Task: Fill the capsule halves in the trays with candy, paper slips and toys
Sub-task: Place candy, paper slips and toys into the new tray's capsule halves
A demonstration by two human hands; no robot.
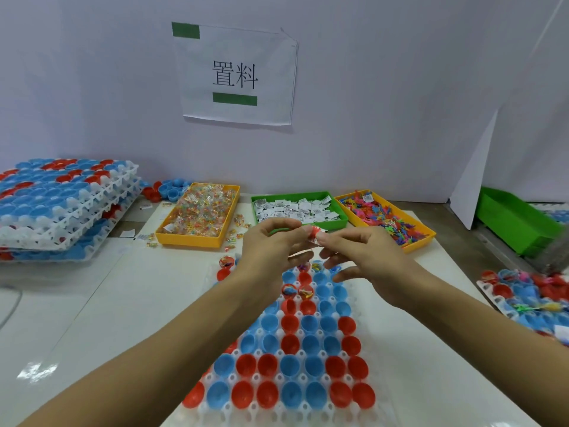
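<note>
Both hands meet up just above the far end of the white tray (311,408), and it's fiddly pinch work. The left hand (271,241) has its fingers curled in tight, thumb and fingertips closed on something small and green, with a red bit (313,232) poking out right where the two hands touch. The right hand (366,257) pinches the same little bundle with thumb and forefinger, while its other fingers fan out loose below, not touching anything. What the bundle actually is can't be made out, it's too small and blurry. The tray under the hands is packed with red and blue capsule halves (289,323); most look empty, and about four or five at the far end already have colourful stuff inside. Behind the hands sit three supply bins in a row: a yellow bin of candy (200,212) on the left, a green bin of paper slips (297,209) in the middle, and a second yellow bin of toys (385,218) on the right. A few loose candies lie on the table beside the candy bin. Far left there's a stack of trays (61,204), roughly four or five high. One more tray (529,300), partly filled, sits at the right edge.
</note>
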